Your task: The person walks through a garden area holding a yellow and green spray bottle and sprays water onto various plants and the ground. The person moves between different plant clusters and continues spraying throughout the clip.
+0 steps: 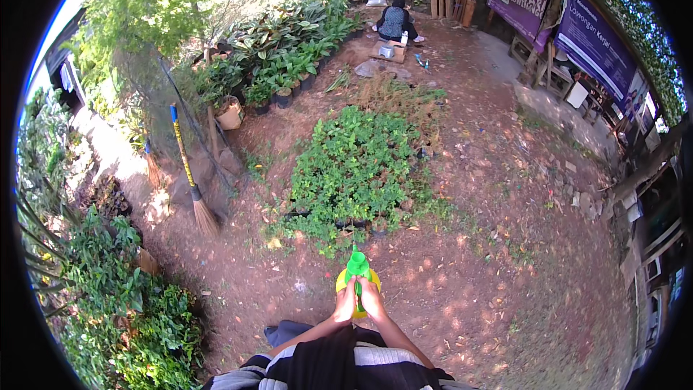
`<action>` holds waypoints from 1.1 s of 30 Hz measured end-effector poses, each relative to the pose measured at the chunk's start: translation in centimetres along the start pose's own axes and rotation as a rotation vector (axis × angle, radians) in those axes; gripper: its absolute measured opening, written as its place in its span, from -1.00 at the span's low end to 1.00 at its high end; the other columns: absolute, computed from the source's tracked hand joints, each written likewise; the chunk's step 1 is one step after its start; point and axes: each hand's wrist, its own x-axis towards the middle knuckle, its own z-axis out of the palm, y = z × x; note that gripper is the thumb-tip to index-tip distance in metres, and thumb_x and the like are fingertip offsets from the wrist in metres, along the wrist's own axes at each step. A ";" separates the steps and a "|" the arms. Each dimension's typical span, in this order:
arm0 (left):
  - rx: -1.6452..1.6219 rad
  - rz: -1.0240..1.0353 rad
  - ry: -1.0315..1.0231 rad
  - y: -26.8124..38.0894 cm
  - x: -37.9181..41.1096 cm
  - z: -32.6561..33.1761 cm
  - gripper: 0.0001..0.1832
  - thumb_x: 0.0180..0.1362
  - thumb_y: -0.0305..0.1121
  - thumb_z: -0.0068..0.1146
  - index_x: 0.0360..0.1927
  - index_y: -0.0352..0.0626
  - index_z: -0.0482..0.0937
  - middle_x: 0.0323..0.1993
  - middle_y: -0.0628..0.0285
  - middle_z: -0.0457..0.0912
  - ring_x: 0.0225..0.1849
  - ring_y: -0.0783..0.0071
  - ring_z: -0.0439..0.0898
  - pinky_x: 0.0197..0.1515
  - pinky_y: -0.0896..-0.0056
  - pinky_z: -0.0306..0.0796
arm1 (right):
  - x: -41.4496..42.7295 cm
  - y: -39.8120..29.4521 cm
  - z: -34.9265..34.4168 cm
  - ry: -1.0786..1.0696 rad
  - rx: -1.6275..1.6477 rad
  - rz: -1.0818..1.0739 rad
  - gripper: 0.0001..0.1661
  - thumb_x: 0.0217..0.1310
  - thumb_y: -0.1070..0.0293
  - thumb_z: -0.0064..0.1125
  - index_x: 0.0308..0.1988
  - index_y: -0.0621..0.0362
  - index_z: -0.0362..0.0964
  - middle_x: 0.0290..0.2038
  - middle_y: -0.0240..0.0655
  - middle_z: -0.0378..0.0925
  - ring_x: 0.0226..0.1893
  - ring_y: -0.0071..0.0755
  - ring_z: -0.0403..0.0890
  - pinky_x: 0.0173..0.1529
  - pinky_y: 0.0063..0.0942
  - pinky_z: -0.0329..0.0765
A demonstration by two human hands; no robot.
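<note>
Close in front of my body I hold a pump sprayer with a green top [357, 264] and a yellow tank [340, 281]. My left hand [345, 301] and my right hand [371, 298] meet around its green handle, thumbs side by side. The green nozzle [354, 247] points away from me, towards the near edge of a dense bed of leafy green seedlings [354, 168]. Dark pots show among the stems along that edge. Most of the tank's lower part is hidden by my hands.
A stick broom [190, 173] stands upright on the left, with another broom [151, 165] behind it. Potted plants [292, 59] line the far left. A person [397, 21] sits at the back near a cardboard piece [398, 53]. Purple banners [595, 38] hang right.
</note>
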 end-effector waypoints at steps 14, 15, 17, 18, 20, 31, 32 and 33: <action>-0.064 -0.081 -0.038 -2.3 0.7 0.3 -0.54 0.06 0.08 -0.19 -0.72 -0.05 0.33 -0.84 0.42 0.23 -0.82 0.64 0.21 -0.75 0.63 0.09 | 0.2 1.7 -1.8 0.097 -0.134 -0.003 -0.60 0.10 0.11 -0.22 -0.54 0.19 0.36 -0.71 -0.43 0.34 -0.72 -0.59 0.35 -0.63 -0.58 0.27; -0.107 -0.095 -0.046 -2.5 1.1 0.1 -0.54 0.06 0.08 -0.20 -0.73 -0.04 0.31 -0.84 0.42 0.22 -0.82 0.64 0.21 -0.75 0.63 0.08 | 0.6 1.6 -1.9 0.085 -0.157 0.009 -0.61 0.10 0.12 -0.22 -0.52 0.19 0.37 -0.68 -0.43 0.35 -0.69 -0.60 0.36 -0.61 -0.59 0.28; -0.190 -0.138 -0.052 -3.4 1.8 -0.4 -0.54 0.06 0.09 -0.22 -0.75 -0.02 0.27 -0.84 0.43 0.21 -0.82 0.65 0.19 -0.76 0.64 0.07 | 0.8 1.5 -2.0 0.027 -0.144 0.064 -0.61 0.10 0.12 -0.22 -0.49 0.20 0.38 -0.63 -0.43 0.38 -0.63 -0.60 0.37 -0.55 -0.59 0.29; -0.179 -0.147 -0.025 -2.9 1.3 -0.2 -0.54 0.07 0.09 -0.23 -0.76 0.00 0.23 -0.84 0.43 0.20 -0.82 0.67 0.18 -0.76 0.64 0.06 | 1.1 1.5 -2.1 -0.021 -0.112 0.101 -0.61 0.10 0.12 -0.22 -0.46 0.20 0.38 -0.60 -0.42 0.39 -0.61 -0.60 0.38 -0.51 -0.59 0.30; -0.178 -0.133 -0.005 -3.3 1.3 -0.3 -0.54 0.07 0.09 -0.23 -0.75 -0.01 0.25 -0.83 0.43 0.21 -0.82 0.67 0.18 -0.76 0.65 0.06 | 1.1 2.0 -1.8 -0.064 -0.057 0.049 -0.60 0.11 0.13 -0.23 -0.39 0.23 0.39 -0.55 -0.41 0.41 -0.55 -0.59 0.39 -0.44 -0.56 0.30; 0.039 -0.125 -0.087 -2.8 1.5 -0.8 -0.49 0.05 0.15 -0.23 -0.72 -0.06 0.35 -0.80 0.45 0.24 -0.75 0.70 0.19 -0.68 0.63 0.05 | 1.4 4.1 -2.0 0.131 -0.077 0.078 -0.58 0.13 0.14 -0.26 -0.55 0.24 0.34 -0.75 -0.40 0.33 -0.74 -0.57 0.36 -0.65 -0.55 0.27; 0.046 -0.122 -0.092 -2.8 1.5 -0.7 -0.49 0.05 0.16 -0.23 -0.72 -0.06 0.35 -0.79 0.44 0.24 -0.75 0.69 0.19 -0.67 0.63 0.05 | 1.4 4.1 -2.1 0.135 -0.093 0.068 -0.58 0.12 0.15 -0.26 -0.56 0.24 0.34 -0.75 -0.40 0.33 -0.74 -0.57 0.35 -0.65 -0.55 0.27; 0.053 -0.115 -0.098 -2.8 1.6 -0.7 -0.48 0.04 0.16 -0.24 -0.72 -0.06 0.35 -0.79 0.44 0.25 -0.74 0.68 0.20 -0.67 0.63 0.06 | 1.3 3.8 -2.0 0.137 -0.110 0.054 -0.58 0.12 0.15 -0.26 -0.56 0.24 0.33 -0.76 -0.40 0.33 -0.75 -0.56 0.35 -0.65 -0.56 0.27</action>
